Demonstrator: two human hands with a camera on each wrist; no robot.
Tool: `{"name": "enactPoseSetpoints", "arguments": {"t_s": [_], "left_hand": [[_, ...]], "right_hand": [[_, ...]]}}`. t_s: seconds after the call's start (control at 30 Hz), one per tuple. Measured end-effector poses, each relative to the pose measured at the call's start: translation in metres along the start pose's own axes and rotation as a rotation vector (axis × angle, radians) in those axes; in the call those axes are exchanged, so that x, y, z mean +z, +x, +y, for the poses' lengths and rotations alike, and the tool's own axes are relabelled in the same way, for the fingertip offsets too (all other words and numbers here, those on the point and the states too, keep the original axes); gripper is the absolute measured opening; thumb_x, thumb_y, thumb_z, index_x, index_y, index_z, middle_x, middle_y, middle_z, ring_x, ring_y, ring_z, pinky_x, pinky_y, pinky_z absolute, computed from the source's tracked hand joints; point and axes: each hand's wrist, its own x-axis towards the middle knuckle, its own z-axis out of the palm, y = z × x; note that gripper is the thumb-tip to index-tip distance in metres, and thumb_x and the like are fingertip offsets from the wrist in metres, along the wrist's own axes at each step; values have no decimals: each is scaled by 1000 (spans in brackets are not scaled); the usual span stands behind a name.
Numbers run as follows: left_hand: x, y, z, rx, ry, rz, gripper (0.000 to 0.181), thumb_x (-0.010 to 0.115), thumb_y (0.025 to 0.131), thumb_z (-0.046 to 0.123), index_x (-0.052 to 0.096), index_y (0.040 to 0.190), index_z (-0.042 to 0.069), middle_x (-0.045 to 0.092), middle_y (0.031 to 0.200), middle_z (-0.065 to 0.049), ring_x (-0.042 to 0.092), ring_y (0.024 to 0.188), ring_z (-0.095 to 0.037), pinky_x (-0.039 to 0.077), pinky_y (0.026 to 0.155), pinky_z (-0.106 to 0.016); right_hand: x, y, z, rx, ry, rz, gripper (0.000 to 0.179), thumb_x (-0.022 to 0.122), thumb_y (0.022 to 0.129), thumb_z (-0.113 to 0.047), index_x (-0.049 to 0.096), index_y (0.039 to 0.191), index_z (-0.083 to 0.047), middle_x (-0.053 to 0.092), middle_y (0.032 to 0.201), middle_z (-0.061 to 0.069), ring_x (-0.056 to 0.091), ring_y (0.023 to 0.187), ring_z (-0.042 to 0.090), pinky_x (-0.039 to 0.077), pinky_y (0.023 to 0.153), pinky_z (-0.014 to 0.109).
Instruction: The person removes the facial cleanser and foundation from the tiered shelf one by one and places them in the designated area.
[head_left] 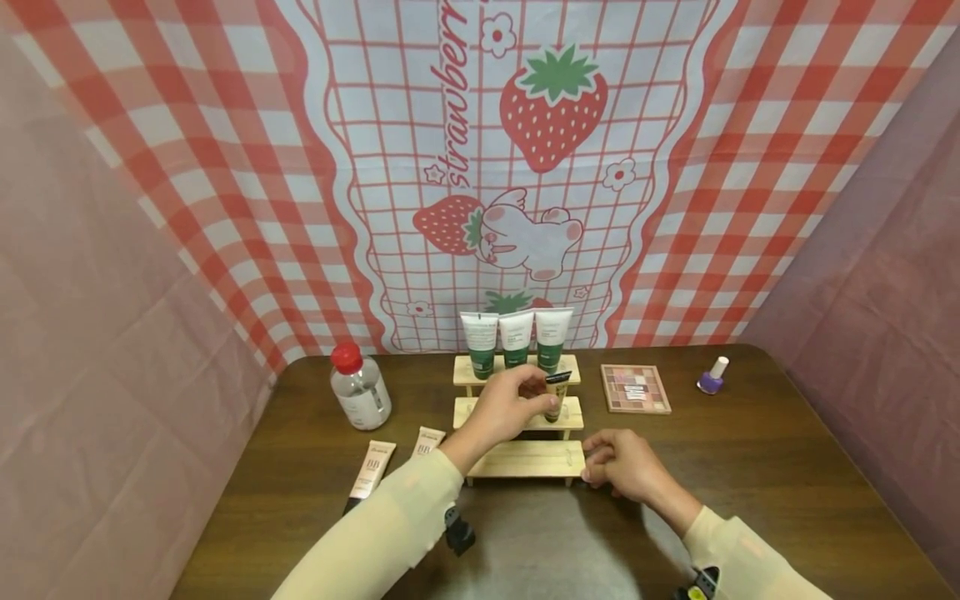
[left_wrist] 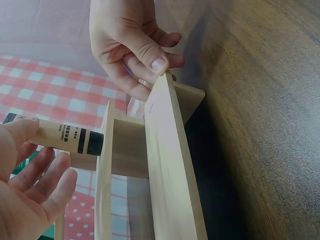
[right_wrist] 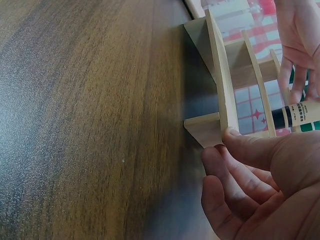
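Note:
My left hand [head_left: 508, 407] pinches the upper end of a small beige tube [left_wrist: 60, 134] with a black cap. The tube stands cap down at the right end of the middle step of a three-step wooden display rack [head_left: 521, 460]. At the rack's lowest step, my right hand [head_left: 628, 467] grips the right end, thumb on the board's edge and fingers beneath in the right wrist view. Three white-and-green tubes [head_left: 516, 340] stand in a row on the top step. The bottom step bears nothing.
Left of the rack are a clear bottle with a red cap [head_left: 362, 392] and two BB cream tubes, one nearer [head_left: 372, 468] and one partly behind my left arm [head_left: 427, 442]. To the right lie an eyeshadow palette [head_left: 634, 389] and a purple nail polish bottle [head_left: 711, 379].

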Motion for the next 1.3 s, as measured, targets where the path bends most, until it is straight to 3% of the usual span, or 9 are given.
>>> {"name": "enactPoseSetpoints", "arguments": {"t_s": [0.3,0.6,0.93,1.1,1.3], "left_hand": [[-3,-4,4,20,10,11,24,76,95,27,72,115,14,74,106,1,69,97,-16,57,84,-31],[-14,-19,8,47,-27,14,23,74,96,31,71,114,18,72,108,4,68,106,-17,57,88,-37],[-43,-48,1,79,-101,40,18,73,96,17,71,112,9,72,108,-6,68,102,-20,56,88,-37],[-66,-69,-14,1,-220,39,22,72,95,9,70,115,1,72,107,-15,68,93,-17,61,80,-34],[-100,-99,-49,-136,-328,63,33,70,97,9,65,124,-9,72,106,-22,70,85,-16,64,74,-41]], "right_hand": [[0,-1,0,-5,10,-5,37,80,79,1,66,113,7,77,86,11,70,67,19,54,47,38],[-1,1,4,-27,19,-23,39,81,79,0,64,114,8,77,86,11,70,67,19,54,47,40],[-4,1,4,-49,13,-53,39,79,82,-1,63,116,10,77,88,12,71,71,22,55,48,41],[-5,1,4,-50,15,-58,40,80,82,-3,63,116,10,77,89,12,71,71,21,55,48,40],[-5,2,5,-57,4,-61,38,79,84,-3,63,116,10,76,89,12,71,71,20,55,48,40]]}}
